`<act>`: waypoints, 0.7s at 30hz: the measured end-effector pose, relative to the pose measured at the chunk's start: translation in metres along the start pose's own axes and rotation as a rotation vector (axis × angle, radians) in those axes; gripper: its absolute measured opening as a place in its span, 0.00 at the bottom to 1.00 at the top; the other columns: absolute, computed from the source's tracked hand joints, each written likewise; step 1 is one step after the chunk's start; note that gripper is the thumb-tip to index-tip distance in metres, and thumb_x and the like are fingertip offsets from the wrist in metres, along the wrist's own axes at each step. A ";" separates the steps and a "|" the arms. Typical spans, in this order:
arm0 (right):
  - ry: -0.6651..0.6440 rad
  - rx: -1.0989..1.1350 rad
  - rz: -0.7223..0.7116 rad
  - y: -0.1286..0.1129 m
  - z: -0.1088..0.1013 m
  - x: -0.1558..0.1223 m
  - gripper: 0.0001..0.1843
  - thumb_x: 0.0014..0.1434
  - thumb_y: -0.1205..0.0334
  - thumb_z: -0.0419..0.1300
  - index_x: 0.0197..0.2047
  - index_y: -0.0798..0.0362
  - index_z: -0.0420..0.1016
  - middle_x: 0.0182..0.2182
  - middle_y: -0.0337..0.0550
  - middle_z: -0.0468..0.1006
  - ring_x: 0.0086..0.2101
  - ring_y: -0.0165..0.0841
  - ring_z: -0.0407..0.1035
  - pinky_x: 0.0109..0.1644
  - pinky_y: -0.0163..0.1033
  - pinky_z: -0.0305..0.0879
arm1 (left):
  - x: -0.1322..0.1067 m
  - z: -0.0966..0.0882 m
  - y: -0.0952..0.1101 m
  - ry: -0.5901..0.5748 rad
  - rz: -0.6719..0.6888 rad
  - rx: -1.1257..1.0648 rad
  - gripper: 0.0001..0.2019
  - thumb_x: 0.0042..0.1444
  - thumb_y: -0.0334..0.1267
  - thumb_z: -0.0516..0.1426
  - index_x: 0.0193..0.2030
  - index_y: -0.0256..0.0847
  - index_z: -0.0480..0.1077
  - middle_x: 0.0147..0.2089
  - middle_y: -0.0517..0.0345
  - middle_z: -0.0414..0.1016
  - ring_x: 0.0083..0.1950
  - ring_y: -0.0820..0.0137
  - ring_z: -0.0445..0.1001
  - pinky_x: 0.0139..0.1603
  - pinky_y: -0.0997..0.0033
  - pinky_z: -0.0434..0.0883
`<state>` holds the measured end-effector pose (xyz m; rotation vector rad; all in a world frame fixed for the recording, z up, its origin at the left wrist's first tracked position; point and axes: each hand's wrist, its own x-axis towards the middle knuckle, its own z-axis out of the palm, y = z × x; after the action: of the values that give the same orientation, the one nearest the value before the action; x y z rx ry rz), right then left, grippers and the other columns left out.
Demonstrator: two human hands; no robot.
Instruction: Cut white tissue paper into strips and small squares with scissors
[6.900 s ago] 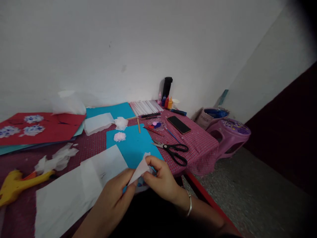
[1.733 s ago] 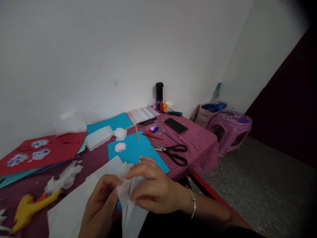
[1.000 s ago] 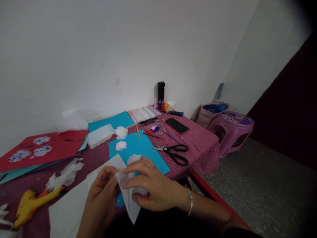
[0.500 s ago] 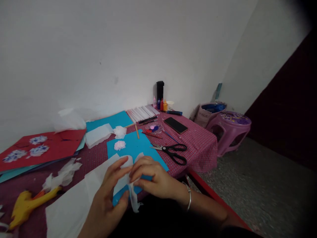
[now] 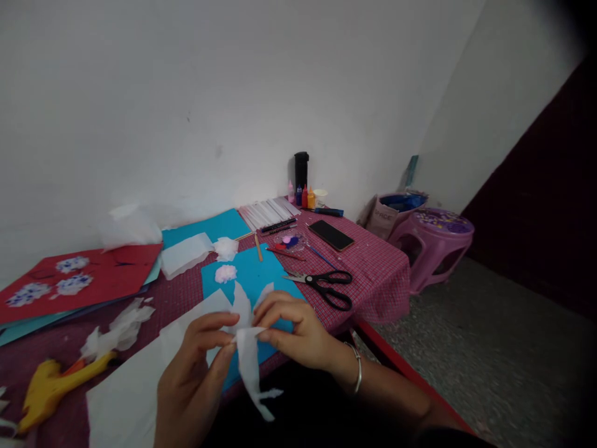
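Note:
Between my hands is a thin strip of white tissue paper [image 5: 249, 361], its torn ends hanging down over the table's near edge. My left hand [image 5: 198, 354] pinches it at the left with thumb and fingertips. On the other side my right hand [image 5: 291, 326], with a bangle at the wrist, grips it between thumb and curled fingers. Beneath them lies a blue sheet [image 5: 259, 274] bearing a pale pink tissue flower [image 5: 226, 273]. Black-handled scissors [image 5: 321, 283] rest partly on the sheet's right side. White tissue sheets [image 5: 130, 386] spread out to the left.
A yellow glue gun [image 5: 51, 389] lies at the near left beside crumpled tissue [image 5: 119, 326]. Red paper with flowers [image 5: 107, 274] is behind it. A phone [image 5: 331, 235], a paint palette [image 5: 289, 241] and paint bottles [image 5: 305, 197] stand toward the back right. A pink stool [image 5: 433, 242] is beyond the table.
My left hand has closed from a looser, spread pose into a pinch on the tissue. The strip now hangs longer and flatter between both hands.

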<state>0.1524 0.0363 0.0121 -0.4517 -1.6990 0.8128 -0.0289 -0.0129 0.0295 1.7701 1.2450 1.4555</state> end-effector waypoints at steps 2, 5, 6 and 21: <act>-0.027 -0.029 0.008 0.001 -0.002 0.000 0.15 0.63 0.53 0.58 0.30 0.54 0.72 0.32 0.44 0.77 0.38 0.32 0.72 0.46 0.41 0.67 | 0.000 0.001 -0.001 0.059 -0.047 -0.036 0.05 0.56 0.32 0.59 0.34 0.48 0.72 0.44 0.60 0.72 0.46 0.68 0.71 0.48 0.72 0.67; -0.112 -0.119 -0.014 0.000 -0.004 0.000 0.10 0.62 0.56 0.59 0.34 0.53 0.72 0.36 0.44 0.77 0.41 0.32 0.71 0.50 0.42 0.64 | 0.001 0.003 -0.002 0.070 -0.050 -0.029 0.05 0.56 0.31 0.59 0.33 0.47 0.71 0.41 0.61 0.71 0.44 0.69 0.70 0.45 0.74 0.67; -0.150 -0.148 -0.026 -0.001 -0.003 0.000 0.08 0.60 0.57 0.61 0.36 0.53 0.72 0.38 0.44 0.77 0.43 0.32 0.70 0.51 0.43 0.63 | 0.002 0.003 -0.002 0.048 -0.038 -0.011 0.05 0.56 0.31 0.58 0.33 0.47 0.71 0.40 0.61 0.71 0.43 0.70 0.70 0.44 0.75 0.67; -0.096 0.007 0.016 -0.001 -0.004 0.002 0.17 0.62 0.50 0.59 0.29 0.53 0.69 0.30 0.42 0.75 0.38 0.32 0.70 0.46 0.40 0.66 | 0.006 0.002 -0.002 -0.058 -0.280 -0.247 0.06 0.51 0.35 0.61 0.26 0.41 0.69 0.36 0.58 0.76 0.21 0.76 0.69 0.21 0.76 0.67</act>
<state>0.1555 0.0379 0.0153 -0.4280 -1.7823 0.8637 -0.0278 -0.0071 0.0303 1.4040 1.1732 1.3238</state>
